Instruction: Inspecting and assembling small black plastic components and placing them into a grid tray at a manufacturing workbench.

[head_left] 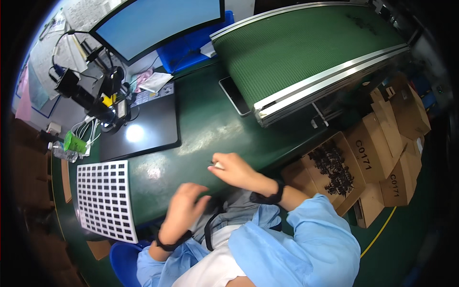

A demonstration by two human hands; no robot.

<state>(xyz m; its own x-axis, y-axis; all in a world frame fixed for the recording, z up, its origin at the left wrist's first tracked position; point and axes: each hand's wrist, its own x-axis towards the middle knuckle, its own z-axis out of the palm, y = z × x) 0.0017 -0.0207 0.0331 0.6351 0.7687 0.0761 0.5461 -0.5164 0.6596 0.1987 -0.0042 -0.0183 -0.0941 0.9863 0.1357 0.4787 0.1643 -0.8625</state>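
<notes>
Over the near edge of the green table (201, 138), my right hand (234, 171) is closed, its fingers pinched together. A small white and dark bit shows at its fingertips, too small to name. Lower and to the left, my left hand (184, 208) is raised in front of my body, slightly blurred. Its thumb stands apart from the fingers and nothing shows in it. Nearest to it on the left lies a white sheet (125, 191) bearing rows of small black rectangular pieces. Both wrists wear black bands.
A camera on a stand (86, 98) shines onto a dark flat plate (158, 124). Behind are a monitor (162, 24) and blue bin (186, 50). A phone (234, 97) lies beside the green conveyor (311, 48). Right, an open carton (299, 177) holds black parts. A bottle (64, 152) stands left.
</notes>
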